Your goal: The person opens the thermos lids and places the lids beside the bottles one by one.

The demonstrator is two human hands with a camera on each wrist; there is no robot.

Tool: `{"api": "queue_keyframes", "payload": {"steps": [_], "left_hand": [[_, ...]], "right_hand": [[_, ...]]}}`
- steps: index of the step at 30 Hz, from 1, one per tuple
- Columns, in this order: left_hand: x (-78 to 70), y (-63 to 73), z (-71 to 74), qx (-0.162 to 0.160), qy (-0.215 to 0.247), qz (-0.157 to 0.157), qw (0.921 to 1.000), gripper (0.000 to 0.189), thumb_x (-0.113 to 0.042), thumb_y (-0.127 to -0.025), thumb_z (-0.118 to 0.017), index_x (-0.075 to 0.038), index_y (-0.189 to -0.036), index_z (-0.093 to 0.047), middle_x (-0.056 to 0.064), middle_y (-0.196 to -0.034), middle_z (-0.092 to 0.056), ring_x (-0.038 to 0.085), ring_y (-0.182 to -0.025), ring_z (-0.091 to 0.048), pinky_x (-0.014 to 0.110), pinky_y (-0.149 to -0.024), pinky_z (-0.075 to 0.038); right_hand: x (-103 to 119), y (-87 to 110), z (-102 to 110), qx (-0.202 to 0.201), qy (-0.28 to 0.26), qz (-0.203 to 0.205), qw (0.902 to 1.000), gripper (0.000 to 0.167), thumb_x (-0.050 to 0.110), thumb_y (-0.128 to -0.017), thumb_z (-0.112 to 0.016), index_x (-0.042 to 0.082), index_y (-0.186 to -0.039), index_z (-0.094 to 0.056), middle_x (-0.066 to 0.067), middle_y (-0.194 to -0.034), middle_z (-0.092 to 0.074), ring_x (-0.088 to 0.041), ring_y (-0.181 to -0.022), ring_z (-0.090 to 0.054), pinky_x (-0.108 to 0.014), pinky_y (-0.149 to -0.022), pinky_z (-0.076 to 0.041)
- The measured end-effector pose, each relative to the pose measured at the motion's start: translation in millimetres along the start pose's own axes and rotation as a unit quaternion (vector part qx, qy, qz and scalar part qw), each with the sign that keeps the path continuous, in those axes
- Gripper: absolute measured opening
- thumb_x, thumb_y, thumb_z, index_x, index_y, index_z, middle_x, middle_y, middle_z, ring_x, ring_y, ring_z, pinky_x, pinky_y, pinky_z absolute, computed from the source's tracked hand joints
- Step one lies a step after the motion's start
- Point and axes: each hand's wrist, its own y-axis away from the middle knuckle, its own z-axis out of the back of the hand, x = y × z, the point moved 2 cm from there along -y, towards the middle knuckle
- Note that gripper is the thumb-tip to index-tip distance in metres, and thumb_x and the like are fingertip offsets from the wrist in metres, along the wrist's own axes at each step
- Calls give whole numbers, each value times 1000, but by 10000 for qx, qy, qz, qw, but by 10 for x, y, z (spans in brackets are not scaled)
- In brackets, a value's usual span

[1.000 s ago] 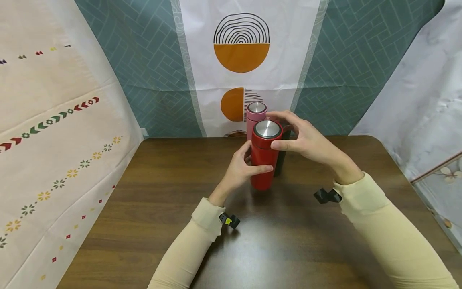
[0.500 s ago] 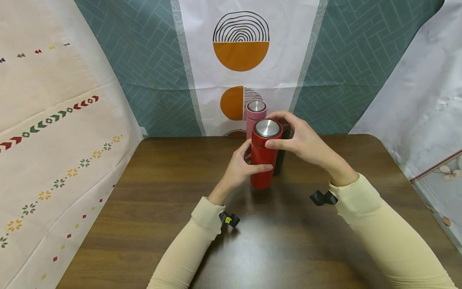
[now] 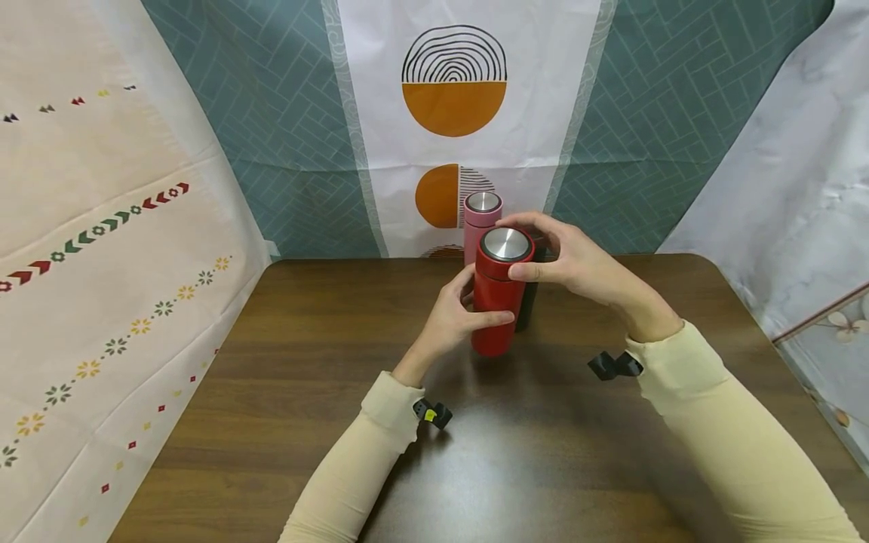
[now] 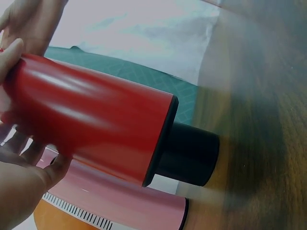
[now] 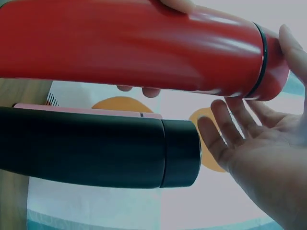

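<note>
Passable from the front over bare counter (image 3: 523, 467), between left sleeve (image 3: 360, 460) and right sleeve (image 3: 726, 430), but pinched by left wrist camera (image 3: 441, 415) and right wrist camera (image 3: 629, 366). Wide at far left and far right, outside both arms. Blocked behind red bottle (image 3: 498, 294) by pink bottle (image 3: 477, 236), behind-right by black bottle (image 5: 96, 148). Barred on bottle's left by left fingers (image 3: 462, 280), around lid by right fingers (image 3: 532, 218). Shows gap below red base, left wrist view. Closed at rear by hanging cloth (image 3: 299, 188).
</note>
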Motion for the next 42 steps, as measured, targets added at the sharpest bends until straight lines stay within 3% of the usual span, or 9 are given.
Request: {"api": "queue_keyframes", "payload": {"steps": [6, 13, 22, 32, 38, 42], "left_hand": [[-4, 12, -6, -52, -40, 52, 10000, 68, -18, -87, -81, -19, -148, -51, 2, -137, -62, 23, -121, -62, 47, -106, -50], [2, 27, -2, -49, -43, 59, 10000, 69, -16, -87, -81, -19, -149, -50, 3, -138, -61, 24, -122, -62, 48, -107, -49], [16, 33, -6, -32, -53, 119, 9999, 69, -17, -87, -81, -19, -149, -50, 2, -138, -61, 24, -122, -62, 48, -107, -50], [19, 22, -13, -6, -94, 67, 9999, 69, -17, -87, -81, -20, -148, -51, 1, -137, -62, 23, -122, -61, 48, -107, -49], [9, 11, -21, -31, -93, 34, 9999, 66, -18, -87, -81, -20, -147, -52, 1, -136, -62, 23, -121, -62, 47, -106, -50], [5, 2, -16, -55, -81, -22, 10000, 66, -16, -88, -81, -19, -147, -52, 3, -136, -61, 24, -121, -62, 47, -106, -51]], "right_hand": [[-3, 36, -63, -455, 421, 183, 9979, 67, 25, -91, -80, 16, -150, -49, -1, -142, -56, -22, -122, -52, -49, -101, -45], [-8, 23, -102, -674, 555, 186, 9960, 60, 28, -91, -81, 16, -144, -55, -3, -132, -60, -23, -113, -54, -47, -96, -44], [-8, 24, -75, -479, 343, 66, 9982, 57, 23, -92, -80, 17, -143, -57, -1, -133, -61, -24, -116, -54, -45, -97, -46], [-39, 8, -11, 165, -305, -95, 9994, 60, 20, -94, -76, 22, -150, -53, -1, -141, -54, -25, -125, -54, -46, -102, -49], [-53, 27, -30, -83, -91, -73, 9999, 68, 22, -93, -77, 24, -155, -47, 2, -146, -52, -22, -128, -52, -46, -105, -47], [-42, 25, -64, -329, 206, 102, 9992, 71, 24, -92, -79, 18, -154, -46, -2, -144, -55, -23, -123, -53, -47, -101, -47]]}}
